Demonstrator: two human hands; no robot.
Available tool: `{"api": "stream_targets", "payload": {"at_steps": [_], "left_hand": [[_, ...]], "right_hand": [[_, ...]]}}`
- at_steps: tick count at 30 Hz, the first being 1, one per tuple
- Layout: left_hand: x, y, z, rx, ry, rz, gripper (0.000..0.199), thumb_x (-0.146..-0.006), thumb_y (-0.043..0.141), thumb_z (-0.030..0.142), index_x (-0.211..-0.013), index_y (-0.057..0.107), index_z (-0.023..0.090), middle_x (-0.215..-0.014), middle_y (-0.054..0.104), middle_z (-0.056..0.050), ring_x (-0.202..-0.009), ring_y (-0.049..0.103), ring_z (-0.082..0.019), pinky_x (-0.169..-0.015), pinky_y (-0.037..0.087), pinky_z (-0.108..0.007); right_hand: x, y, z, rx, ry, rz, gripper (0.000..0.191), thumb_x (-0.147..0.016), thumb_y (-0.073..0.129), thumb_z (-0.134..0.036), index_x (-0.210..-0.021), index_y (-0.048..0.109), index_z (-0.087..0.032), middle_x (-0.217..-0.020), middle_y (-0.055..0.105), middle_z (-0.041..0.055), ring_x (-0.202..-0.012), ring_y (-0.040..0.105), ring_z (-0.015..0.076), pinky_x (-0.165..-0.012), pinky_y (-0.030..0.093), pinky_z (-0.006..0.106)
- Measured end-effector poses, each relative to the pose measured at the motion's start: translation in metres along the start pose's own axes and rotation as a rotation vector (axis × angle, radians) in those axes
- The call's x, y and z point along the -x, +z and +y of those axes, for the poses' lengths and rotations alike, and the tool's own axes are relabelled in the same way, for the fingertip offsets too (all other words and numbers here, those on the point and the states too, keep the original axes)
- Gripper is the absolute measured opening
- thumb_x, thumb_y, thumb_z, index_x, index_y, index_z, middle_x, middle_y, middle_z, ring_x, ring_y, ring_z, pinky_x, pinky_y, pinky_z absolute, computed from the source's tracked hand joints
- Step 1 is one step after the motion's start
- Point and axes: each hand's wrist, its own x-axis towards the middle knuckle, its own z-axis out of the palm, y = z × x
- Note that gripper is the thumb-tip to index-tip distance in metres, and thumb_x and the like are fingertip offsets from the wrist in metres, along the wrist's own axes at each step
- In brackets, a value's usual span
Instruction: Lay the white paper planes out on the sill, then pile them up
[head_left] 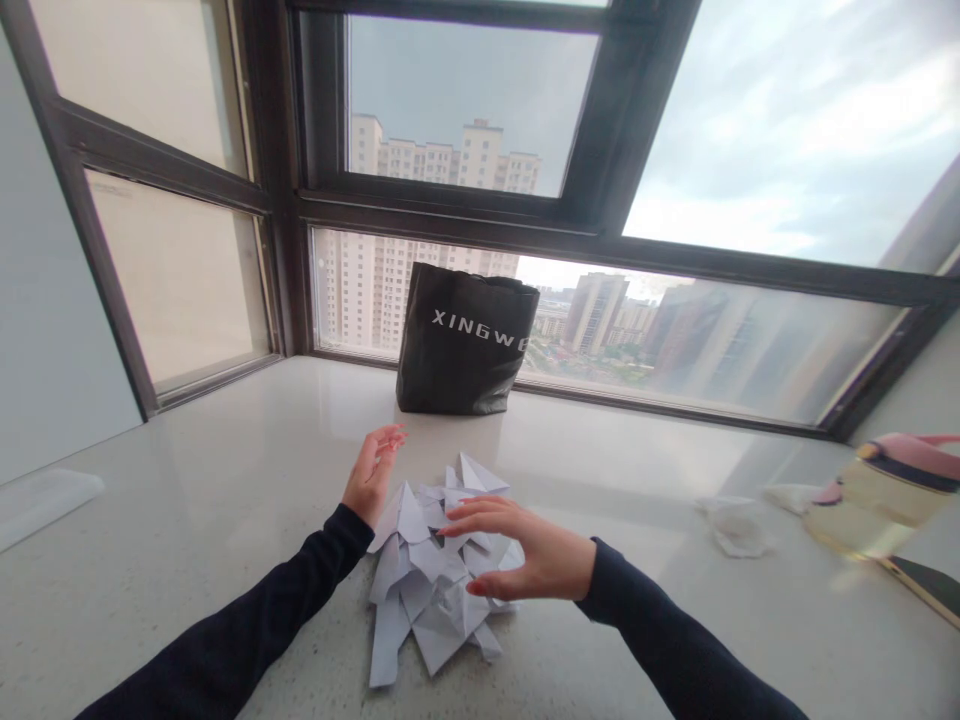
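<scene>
A loose heap of white paper pieces (431,610), some folded and some cut into strips, lies on the pale speckled sill. At the heap's upper left is my left hand (372,472), empty, fingers stretched toward the black bag. My right hand (521,548) hovers over the heap's right side with thumb and fingers apart and nothing between them. It hides some of the paper beneath. Whether either hand touches the paper I cannot tell.
A black bag (465,350) with white lettering stands against the window. To the right are crumpled tissue (739,527), a bottle with a pink lid (885,500) and a dark flat object (926,590). A white item (49,500) lies at far left.
</scene>
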Motion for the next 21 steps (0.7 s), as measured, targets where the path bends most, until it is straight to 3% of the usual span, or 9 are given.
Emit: {"api": "stream_targets", "payload": {"at_steps": [4, 7, 10, 12, 15, 21], "left_hand": [[-0.001, 0.000, -0.009, -0.133, -0.037, -0.097, 0.032, -0.078, 0.035, 0.032, -0.102, 0.045, 0.013, -0.108, 0.052, -0.013, -0.100, 0.049, -0.023, -0.082, 0.040, -0.038], [0.005, 0.004, -0.013, -0.420, -0.038, -0.245, 0.031, -0.072, 0.043, 0.025, -0.101, 0.049, 0.014, -0.111, 0.050, -0.012, -0.104, 0.046, -0.025, -0.086, 0.036, -0.040], [0.014, 0.010, -0.013, -0.684, -0.095, -0.350, 0.037, -0.069, 0.049, 0.023, -0.105, 0.048, 0.017, -0.117, 0.046, -0.012, -0.108, 0.042, -0.028, -0.090, 0.031, -0.045], [0.019, 0.015, -0.013, -0.708, -0.123, -0.404, 0.042, -0.067, 0.051, 0.019, -0.108, 0.045, 0.016, -0.121, 0.043, -0.013, -0.112, 0.039, -0.028, -0.092, 0.029, -0.045], [0.025, 0.022, -0.013, -0.493, -0.088, -0.455, 0.050, -0.062, 0.052, 0.010, -0.111, 0.042, 0.013, -0.124, 0.039, -0.015, -0.116, 0.035, -0.024, -0.097, 0.026, -0.039], [0.020, 0.023, -0.017, 0.141, -0.209, -0.427, 0.058, -0.058, 0.061, 0.014, -0.111, 0.038, 0.015, -0.123, 0.040, -0.014, -0.114, 0.038, -0.025, -0.093, 0.033, -0.037]], "right_hand": [[-0.001, -0.005, -0.001, 0.006, 0.023, 0.104, 0.045, -0.070, 0.056, -0.042, -0.110, 0.051, -0.023, -0.114, 0.052, 0.0070, -0.108, 0.044, 0.0195, -0.093, 0.031, 0.036], [0.000, 0.001, 0.013, 0.182, 0.170, 0.149, 0.068, -0.060, 0.061, -0.049, -0.120, 0.042, -0.021, -0.128, 0.038, 0.0119, -0.119, 0.028, 0.0276, -0.096, 0.023, 0.045], [0.004, 0.018, 0.028, 0.239, 0.301, -0.007, 0.102, -0.044, 0.067, -0.055, -0.130, 0.024, -0.020, -0.136, 0.022, 0.0149, -0.123, 0.014, 0.0343, -0.097, 0.015, 0.051], [0.006, 0.030, 0.033, 0.220, 0.317, -0.109, 0.113, -0.039, 0.069, -0.055, -0.132, 0.016, -0.021, -0.137, 0.018, 0.0149, -0.123, 0.012, 0.0359, -0.097, 0.013, 0.052], [0.002, 0.042, 0.031, 0.229, 0.314, -0.108, 0.113, -0.039, 0.069, -0.055, -0.133, 0.015, -0.021, -0.137, 0.018, 0.0157, -0.122, 0.014, 0.0370, -0.096, 0.014, 0.052], [-0.010, 0.047, 0.031, 0.274, 0.279, 0.131, 0.086, -0.056, 0.064, -0.044, -0.129, 0.025, -0.025, -0.132, 0.031, 0.0128, -0.116, 0.032, 0.0305, -0.090, 0.027, 0.045]]}}
